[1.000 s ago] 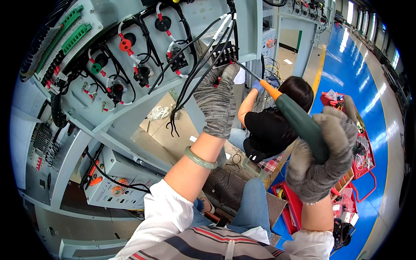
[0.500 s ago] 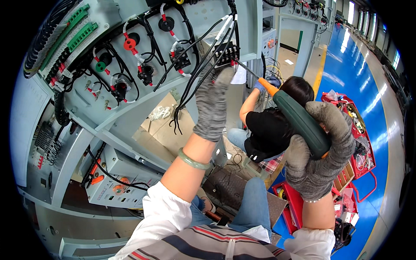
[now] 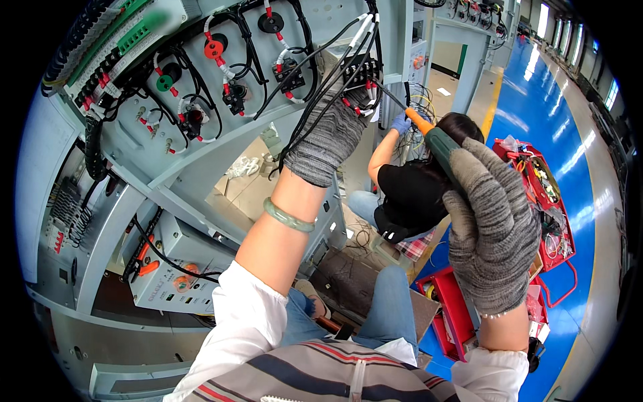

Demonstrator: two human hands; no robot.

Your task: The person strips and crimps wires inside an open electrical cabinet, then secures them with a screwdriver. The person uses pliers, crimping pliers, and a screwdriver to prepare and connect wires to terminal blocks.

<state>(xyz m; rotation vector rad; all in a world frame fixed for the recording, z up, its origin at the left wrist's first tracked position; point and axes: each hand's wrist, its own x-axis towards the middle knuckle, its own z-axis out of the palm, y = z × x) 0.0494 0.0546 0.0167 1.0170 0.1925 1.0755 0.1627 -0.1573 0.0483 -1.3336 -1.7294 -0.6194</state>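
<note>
My right hand (image 3: 494,224), in a grey knitted glove, is wrapped round a power screwdriver (image 3: 442,146) with a dark green body and orange nose. Its thin shaft slants up and left, the tip at the right side of a black terminal block (image 3: 362,71). Just below that block is my gloved left hand (image 3: 325,137), among black wires and short leads with red sleeves (image 3: 358,106). Its fingers are largely hidden by these, so their grip does not show. The block sits on a grey metal panel (image 3: 130,144).
Further left, the panel carries red, green and black round parts (image 3: 214,48) with wires. A co-worker in black (image 3: 412,194) crouches beyond my right hand. Red toolboxes (image 3: 455,305) stand on the right. A white control box (image 3: 177,278) lies at lower left.
My left hand has turned and moved in under the terminal block; red-sleeved leads now show over it. The panel sits slightly further right in view. My right-hand fingers lie straighter along the screwdriver.
</note>
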